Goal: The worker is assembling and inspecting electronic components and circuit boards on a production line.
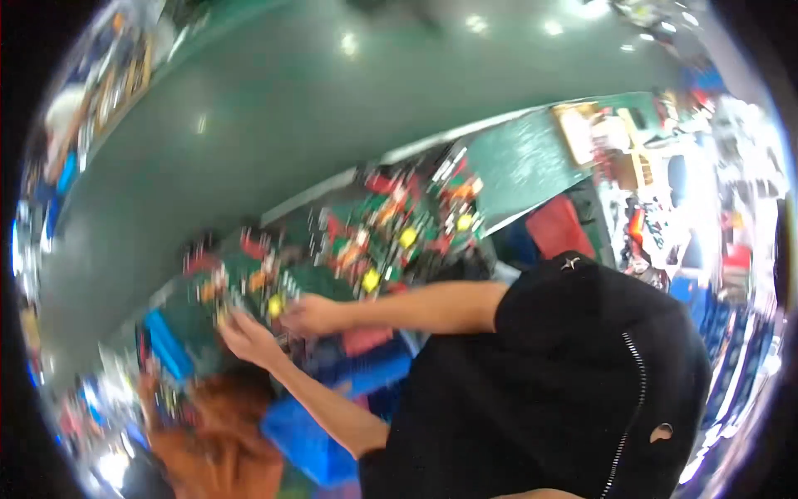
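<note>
Motion smears the whole picture. My left hand reaches over the green bench, fingers bent together around something small that the blur hides. Just to its right, my right hand is closed, its fingertips too smeared to show what they hold. A round yellow part lies between the hands, on one of several red, orange and black assemblies. More of these stand in a row to the right, with yellow parts on them.
Left of my hands lies a long blue object. A blue bin is below my left forearm. Another person in brownish orange is close by at lower left. A red object and a cluttered bench are at right.
</note>
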`<state>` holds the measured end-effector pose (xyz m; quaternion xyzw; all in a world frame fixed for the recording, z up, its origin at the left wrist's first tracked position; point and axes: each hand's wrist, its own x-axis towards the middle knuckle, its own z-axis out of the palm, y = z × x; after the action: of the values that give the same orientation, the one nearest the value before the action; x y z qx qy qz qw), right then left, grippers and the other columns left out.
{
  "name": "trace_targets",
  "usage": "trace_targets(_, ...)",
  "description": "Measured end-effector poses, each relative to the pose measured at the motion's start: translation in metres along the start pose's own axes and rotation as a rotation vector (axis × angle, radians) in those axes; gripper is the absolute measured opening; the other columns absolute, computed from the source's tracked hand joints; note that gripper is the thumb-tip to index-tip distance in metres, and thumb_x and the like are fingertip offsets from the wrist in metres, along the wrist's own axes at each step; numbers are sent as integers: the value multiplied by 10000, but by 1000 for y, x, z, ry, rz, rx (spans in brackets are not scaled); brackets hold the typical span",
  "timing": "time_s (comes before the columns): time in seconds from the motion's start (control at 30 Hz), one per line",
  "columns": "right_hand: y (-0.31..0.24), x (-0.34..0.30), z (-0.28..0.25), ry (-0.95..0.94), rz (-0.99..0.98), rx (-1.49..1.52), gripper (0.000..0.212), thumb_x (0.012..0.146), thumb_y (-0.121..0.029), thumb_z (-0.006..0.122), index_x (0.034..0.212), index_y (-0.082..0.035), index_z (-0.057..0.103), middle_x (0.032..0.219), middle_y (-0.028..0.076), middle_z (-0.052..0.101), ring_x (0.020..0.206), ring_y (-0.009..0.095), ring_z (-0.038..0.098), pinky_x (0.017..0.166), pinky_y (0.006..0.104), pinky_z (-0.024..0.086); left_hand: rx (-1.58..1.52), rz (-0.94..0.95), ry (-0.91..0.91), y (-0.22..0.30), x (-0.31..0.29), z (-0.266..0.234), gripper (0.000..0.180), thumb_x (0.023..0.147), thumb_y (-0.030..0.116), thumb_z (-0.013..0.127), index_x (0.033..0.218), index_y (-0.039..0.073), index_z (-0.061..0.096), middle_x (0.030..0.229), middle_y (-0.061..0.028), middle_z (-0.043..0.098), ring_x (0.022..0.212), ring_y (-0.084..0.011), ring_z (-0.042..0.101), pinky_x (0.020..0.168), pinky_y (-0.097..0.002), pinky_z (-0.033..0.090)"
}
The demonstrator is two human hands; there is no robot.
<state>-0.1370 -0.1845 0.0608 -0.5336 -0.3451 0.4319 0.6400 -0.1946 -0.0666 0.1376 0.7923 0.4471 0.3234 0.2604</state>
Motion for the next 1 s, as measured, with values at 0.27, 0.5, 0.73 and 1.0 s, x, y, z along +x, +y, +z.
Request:
trace_targets(0.27, -54, -314, -320, 1495, 530, -426, 303, 814, -271, 583, 892, -12, 720, 786, 143, 689, 746, 209, 659, 675, 344, 507, -437, -80, -744, 152, -224, 170, 277, 913, 216, 538, 901, -41, 640, 770, -138, 662, 699, -250, 630, 680, -363, 475)
trace_targets(0.5, 63, -391, -331, 940, 488, -504, 214, 899, -242, 546, 897, -67, 669, 682, 93, 613, 665, 215, 616, 597, 395, 480, 89, 289, -713, 167, -337, 193, 371, 879, 348, 605, 969, -11, 617, 887, -221, 646, 835, -414, 622, 714, -506, 497)
trace_targets(0.73, 38, -356, -319, 658, 683, 40, 411, 837, -386, 657, 822, 24, 677, 766, 114, 661, 685, 181, 632, 635, 352, 500, 328, 98, -396, 186, -360, 213, 374, 755, 181, 708, 970, -5, 465, 1018, -245, 485, 941, -438, 532, 789, -502, 458)
trace_targets(1.0, 19, -291, -273, 627, 1018, -93, 448, 867, -410, 659, 992, 19, 681, 822, 119, 689, 771, 252, 664, 610, 420, 503, 263, 55, -275, 157, -358, 198, 261, 792, 137, 667, 942, 10, 495, 963, -186, 528, 948, -390, 531, 774, -472, 469)
